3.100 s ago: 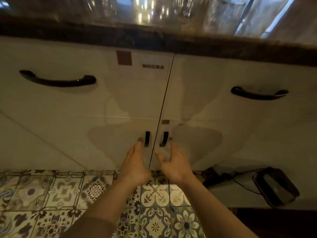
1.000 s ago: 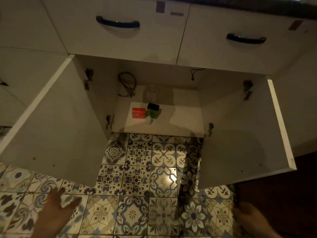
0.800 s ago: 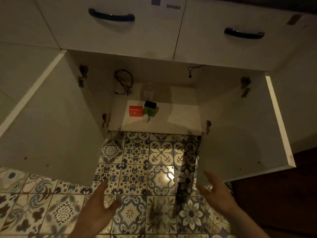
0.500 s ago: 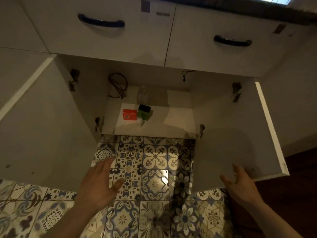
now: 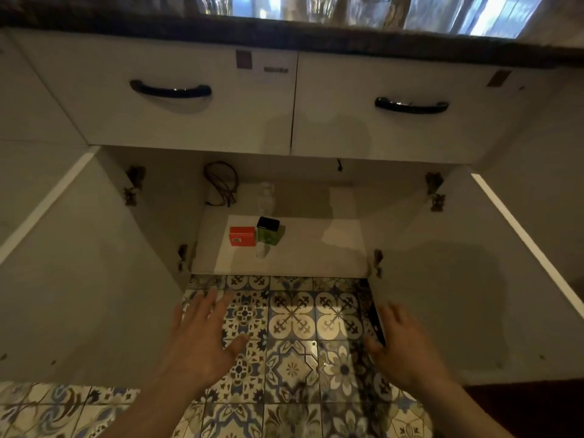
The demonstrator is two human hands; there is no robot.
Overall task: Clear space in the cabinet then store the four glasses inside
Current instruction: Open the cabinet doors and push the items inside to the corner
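The low cabinet (image 5: 316, 257) stands with both doors swung wide. On its white floor sit a red box (image 5: 242, 236), a green container with a black lid (image 5: 268, 230), a small clear item (image 5: 263, 251) in front of it and a clear bottle (image 5: 266, 197) behind. My left hand (image 5: 202, 339) hovers over the floor tiles in front of the opening, fingers spread, holding nothing. My right hand (image 5: 399, 346) is spread beside the edge of the right door (image 5: 467, 305), also holding nothing. No glasses are clearly visible.
The left door (image 5: 79, 279) juts out on the left. Two drawers with black handles (image 5: 170, 90) (image 5: 410, 105) sit above, under a dark countertop edge (image 5: 284, 36). A coiled black cable (image 5: 221, 184) hangs at the cabinet's back left. Patterned tiles (image 5: 294, 368) cover the floor.
Both cabinet doors went from closed to wide open. My hands dropped low, then rose forward toward the opening; the view tilted up to show the countertop.
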